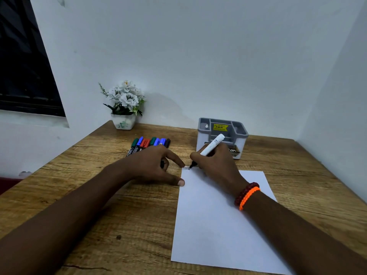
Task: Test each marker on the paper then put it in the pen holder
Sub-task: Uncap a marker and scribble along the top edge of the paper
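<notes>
My right hand (216, 165) grips a white marker (211, 145) with its black tip down on the far left corner of the white paper (214, 225), next to a small black scribble (186, 168). My left hand (156, 165) presses the paper's left edge with forefinger and thumb, and its curled fingers hold a dark cap (162, 164). Several capped markers (149, 143) in green, blue, red and black lie in a row beyond my left hand. The grey pen holder (222, 133) stands behind my right hand.
A small white pot of white flowers (125, 108) stands at the table's back left by the wall. The wooden table (99, 215) has walls behind it and on the right, and a dark window on the left.
</notes>
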A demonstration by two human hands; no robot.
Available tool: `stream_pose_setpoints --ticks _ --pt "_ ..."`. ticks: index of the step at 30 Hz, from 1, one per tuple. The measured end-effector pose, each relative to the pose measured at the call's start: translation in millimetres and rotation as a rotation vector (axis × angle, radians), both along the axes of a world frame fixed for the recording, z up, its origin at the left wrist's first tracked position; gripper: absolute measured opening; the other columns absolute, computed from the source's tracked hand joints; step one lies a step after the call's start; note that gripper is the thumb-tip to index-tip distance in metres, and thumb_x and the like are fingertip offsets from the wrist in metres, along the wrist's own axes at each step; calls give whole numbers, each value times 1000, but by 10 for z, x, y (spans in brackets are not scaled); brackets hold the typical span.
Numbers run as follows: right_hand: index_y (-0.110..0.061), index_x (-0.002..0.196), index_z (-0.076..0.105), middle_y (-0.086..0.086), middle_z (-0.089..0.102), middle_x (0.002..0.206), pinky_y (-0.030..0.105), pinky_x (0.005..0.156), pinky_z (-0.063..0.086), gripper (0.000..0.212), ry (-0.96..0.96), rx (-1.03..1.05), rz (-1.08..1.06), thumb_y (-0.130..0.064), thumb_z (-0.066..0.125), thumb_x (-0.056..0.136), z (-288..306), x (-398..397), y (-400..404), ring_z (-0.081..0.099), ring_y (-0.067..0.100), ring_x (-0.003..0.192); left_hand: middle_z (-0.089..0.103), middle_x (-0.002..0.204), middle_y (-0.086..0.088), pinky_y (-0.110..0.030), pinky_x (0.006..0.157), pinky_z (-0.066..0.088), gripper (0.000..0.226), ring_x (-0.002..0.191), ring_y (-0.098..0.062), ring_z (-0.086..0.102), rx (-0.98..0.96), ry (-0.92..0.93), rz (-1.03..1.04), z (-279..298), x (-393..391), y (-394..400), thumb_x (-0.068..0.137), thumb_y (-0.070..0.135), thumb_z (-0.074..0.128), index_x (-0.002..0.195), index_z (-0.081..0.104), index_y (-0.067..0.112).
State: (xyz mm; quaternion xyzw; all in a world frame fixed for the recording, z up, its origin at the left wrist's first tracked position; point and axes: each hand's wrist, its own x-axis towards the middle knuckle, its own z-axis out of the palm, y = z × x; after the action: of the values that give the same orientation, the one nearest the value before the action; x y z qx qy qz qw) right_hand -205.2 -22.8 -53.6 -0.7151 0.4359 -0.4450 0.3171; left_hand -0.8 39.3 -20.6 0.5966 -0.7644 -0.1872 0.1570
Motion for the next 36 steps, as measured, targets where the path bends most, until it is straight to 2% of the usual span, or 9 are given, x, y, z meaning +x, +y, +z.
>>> stream_pose_setpoints --ticks 2,5,6,10,14,17,23,27,36 --pt "4 69 62 20 68 67 42 56 50 31 7 -1 -14 -25 72 72 -1 -1 1 58 17 54 55 57 30 -17 62 37 57 60 19 54 -6 0 8 1 3 0 74 60 82 126 68 43" --pt "1 68 64 14 71 66 41 57 52 29 14 4 -28 -26 74 72 0 -10 -1 62 18 54 62 91 27 -18 74 42 58 81 13 56 -6 -26 16 -7 16 -9 71 67 80 125 66 49" --pt "1 70 66 13 72 67 43 58 54 28 19 3 -36 -26 74 73 1 -15 -3 66 21 57 61 93 24 -19 74 42 58 83 12 56 -4 -30 17 -1 13 -9 71 68 80 125 66 50" --pt "2 75 70 10 75 70 45 62 58 25 12 3 -56 -21 77 79 2 -29 -8 72 23 64 52 63 27 -16 62 36 55 60 20 53 9 -7 15 14 -10 -1 74 61 81 125 67 45" --pt "2 75 68 12 73 70 39 59 55 28 6 19 -55 -23 77 79 4 -26 4 68 18 60 49 61 26 -16 62 37 56 60 20 53 14 -8 26 19 -4 -1 72 62 82 124 67 47" --pt "4 75 66 15 71 71 35 58 51 30 -1 31 -56 -24 76 77 5 -26 17 62 12 59 47 66 22 -16 64 38 57 59 9 52 22 -13 30 29 -11 5 73 63 81 125 66 47" --pt "0 68 62 7 67 61 32 55 46 28 -29 42 -80 -23 77 77 -6 -46 4 57 9 54 48 68 21 -16 65 38 55 68 4 53 13 -16 24 27 -13 20 73 63 81 124 67 48" --pt "-13 59 57 -4 60 55 30 54 43 28 -13 38 -74 -23 76 77 6 -40 10 55 8 52 49 71 20 -17 62 37 53 62 15 55 -1 -1 12 19 -5 31 71 63 82 121 68 50" --pt "-7 64 61 3 67 61 22 50 44 28 -23 47 -100 -25 77 79 -3 -46 -26 58 8 53 54 69 21 -18 61 36 51 63 18 55 13 -4 31 46 -36 42 71 62 82 119 66 52"
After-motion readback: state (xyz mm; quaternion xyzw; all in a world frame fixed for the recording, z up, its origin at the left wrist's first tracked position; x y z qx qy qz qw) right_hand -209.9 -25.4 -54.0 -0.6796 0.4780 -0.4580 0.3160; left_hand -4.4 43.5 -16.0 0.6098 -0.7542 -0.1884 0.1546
